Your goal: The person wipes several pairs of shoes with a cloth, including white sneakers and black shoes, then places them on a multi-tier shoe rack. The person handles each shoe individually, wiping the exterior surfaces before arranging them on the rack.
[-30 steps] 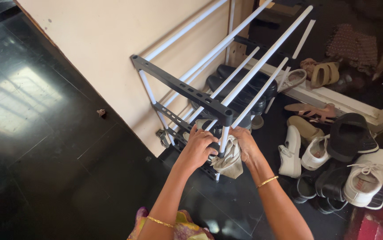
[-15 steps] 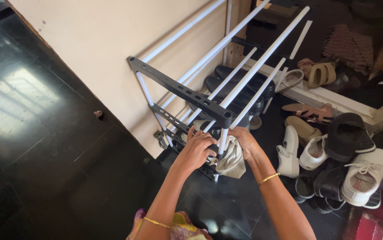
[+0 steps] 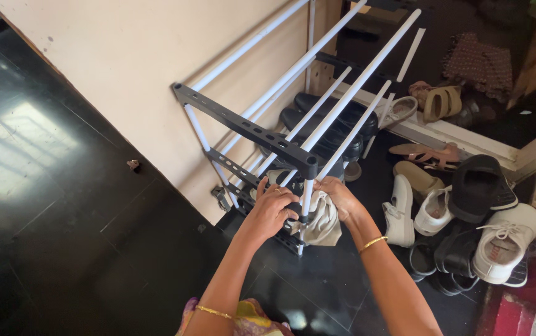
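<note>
Dark glossy floor tiles (image 3: 62, 205) fill the left half of the frame, catching pale window light, and a cream wall (image 3: 137, 56) runs diagonally across the upper left. Against that wall stands a shoe rack (image 3: 243, 127) of black side bars and white tubes, its rails running toward the upper right.

At the centre of the frame we have both hands at the near front post (image 3: 306, 202) of the rack. Our left hand (image 3: 272, 210) is curled around the black lower side bar just left of the post, fingers folded over it. Our right hand (image 3: 338, 198) is closed on a beige cloth (image 3: 321, 221), pinching it against the white post; the cloth bunches around the post and hangs down below it (how far it wraps behind, we cannot tell). A gold bangle (image 3: 372, 243) sits on the right wrist.

Behind the rails, on a lower tier, lie black shoes (image 3: 333, 121), partly barred from view by the tubes. Right of the rack, the floor is crowded: white slip-on shoes (image 3: 414, 211) just beside our right forearm, a black slipper (image 3: 479, 186), a white laced sneaker (image 3: 504, 242), and tan sandals (image 3: 439, 102) farther up by a pale ledge (image 3: 467, 137). A small scrap (image 3: 133, 165) lies on the tiles at the foot of the wall.
</note>
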